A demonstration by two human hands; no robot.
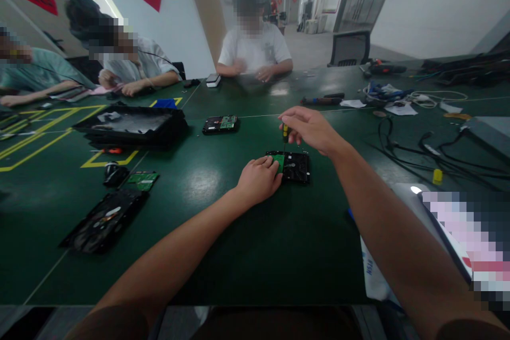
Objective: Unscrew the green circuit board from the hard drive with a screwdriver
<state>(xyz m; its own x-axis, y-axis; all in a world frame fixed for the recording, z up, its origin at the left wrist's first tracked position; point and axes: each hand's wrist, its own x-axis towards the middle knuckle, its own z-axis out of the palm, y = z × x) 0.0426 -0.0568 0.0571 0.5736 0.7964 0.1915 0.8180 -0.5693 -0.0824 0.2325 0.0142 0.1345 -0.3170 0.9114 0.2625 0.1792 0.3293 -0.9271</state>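
Bare table (207,180) left; cables (422,146) crowd right.

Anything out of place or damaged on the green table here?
Nothing looks spilled or broken. An opened hard drive lies at an angle near the left edge, a loose green circuit board beside it. Cables sprawl tangled on the right.

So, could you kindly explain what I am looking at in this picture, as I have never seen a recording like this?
There is no machine: one camera on a person's head looks down at their own bare hands. The left hand presses on a black hard drive with a green circuit board lying on the dark green table. The right hand holds a small yellow-and-black screwdriver upright over it. Another opened black drive, a loose green board and a black tray lie to the left, cables to the right. Other people sit across the table.
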